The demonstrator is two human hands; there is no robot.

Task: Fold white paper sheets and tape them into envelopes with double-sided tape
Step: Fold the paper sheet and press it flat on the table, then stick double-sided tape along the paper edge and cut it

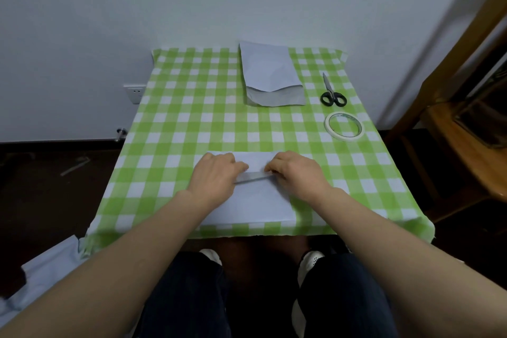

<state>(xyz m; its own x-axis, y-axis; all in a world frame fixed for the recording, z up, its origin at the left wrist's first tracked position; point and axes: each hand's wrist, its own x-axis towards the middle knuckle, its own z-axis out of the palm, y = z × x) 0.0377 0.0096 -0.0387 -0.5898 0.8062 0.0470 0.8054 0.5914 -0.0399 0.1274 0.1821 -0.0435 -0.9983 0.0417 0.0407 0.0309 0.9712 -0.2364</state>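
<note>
From the head camera, looking down at a small table under a green and white checked cloth (192, 107).

Near the front edge, flat on the cloth, a white paper sheet (258, 200). Far part of it bent over into a thin fold (252, 177) running from side to side.

On the left end of that fold, the left hand (216, 173), fingers curled down, pinching the paper. On the right end, the right hand (296, 173), fingers curled too, pinching the same fold. Fingertips of the two hands near each other, with a bit of paper showing between them.

At the far side, up by the wall, a pile of white paper (270, 74). Just to the right of the pile, scissors (332, 93) with black handles, blades closed and pointing at the wall. A little closer than the scissors, a roll of tape (344, 126) lying flat. All three well apart from the hands.

Below the table edge, dark trousers and white shoes (310, 261). Off to the right, a brown wooden chair (466, 145). On the wall at the left, a white socket (134, 93).
</note>
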